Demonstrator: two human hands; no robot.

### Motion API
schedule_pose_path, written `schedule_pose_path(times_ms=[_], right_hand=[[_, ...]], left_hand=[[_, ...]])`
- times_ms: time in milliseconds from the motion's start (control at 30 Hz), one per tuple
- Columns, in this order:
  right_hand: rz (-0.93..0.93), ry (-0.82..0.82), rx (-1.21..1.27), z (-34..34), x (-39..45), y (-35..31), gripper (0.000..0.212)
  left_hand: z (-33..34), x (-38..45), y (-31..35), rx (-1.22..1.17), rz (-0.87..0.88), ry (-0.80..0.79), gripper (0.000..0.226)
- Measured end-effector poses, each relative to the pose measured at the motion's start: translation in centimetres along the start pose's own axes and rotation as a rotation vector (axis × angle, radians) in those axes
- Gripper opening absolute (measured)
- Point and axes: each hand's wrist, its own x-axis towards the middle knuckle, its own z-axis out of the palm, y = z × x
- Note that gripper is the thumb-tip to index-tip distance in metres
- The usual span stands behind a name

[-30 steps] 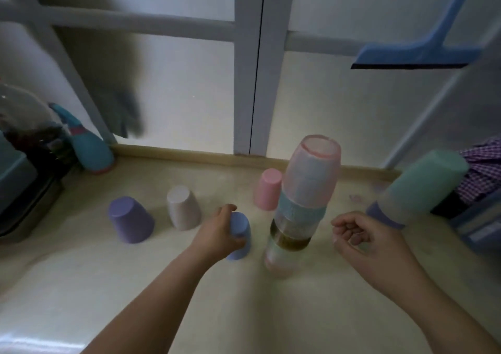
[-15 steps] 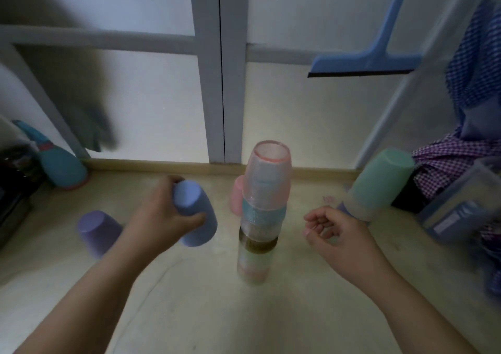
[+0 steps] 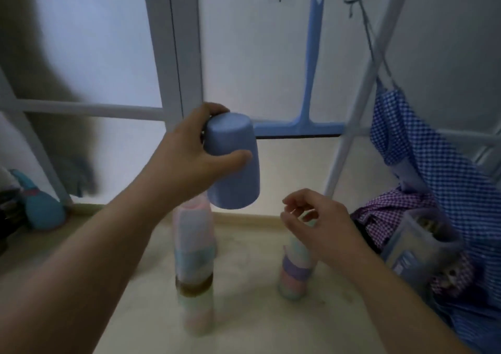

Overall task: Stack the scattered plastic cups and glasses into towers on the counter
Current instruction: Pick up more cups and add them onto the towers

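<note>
My left hand (image 3: 187, 158) grips a blue plastic cup (image 3: 233, 164) upside down, mouth facing down, held in the air just above and slightly right of the top of a tall tower of nested cups (image 3: 193, 267). That tower stands on the beige counter (image 3: 244, 321), with a pink translucent cup on top and a brown band low down. A shorter tower (image 3: 294, 272) of pastel cups stands to its right, its top hidden behind my right hand (image 3: 317, 226). My right hand hovers empty with its fingers loosely curled.
A blue squeegee (image 3: 306, 126) hangs on the wall behind. Checked cloths (image 3: 423, 169) and a clear plastic container (image 3: 417, 240) crowd the right side. A teal bottle-shaped object (image 3: 40, 207) stands at the far left by the window frame.
My left hand has lifted the blue cup from counter height up over the tall tower. The view has tilted upward, and my right hand stays hovering near the shorter tower.
</note>
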Motion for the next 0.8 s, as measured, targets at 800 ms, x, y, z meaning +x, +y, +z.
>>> schedule_pose_path(times_ms=[800], right_hand=[[0.112, 0.016, -0.009, -8.7, -4.1, 8.3, 0.017]], left_hand=[[20.2, 1.7, -2.6, 0.143, -0.161, -0.307, 0.071]])
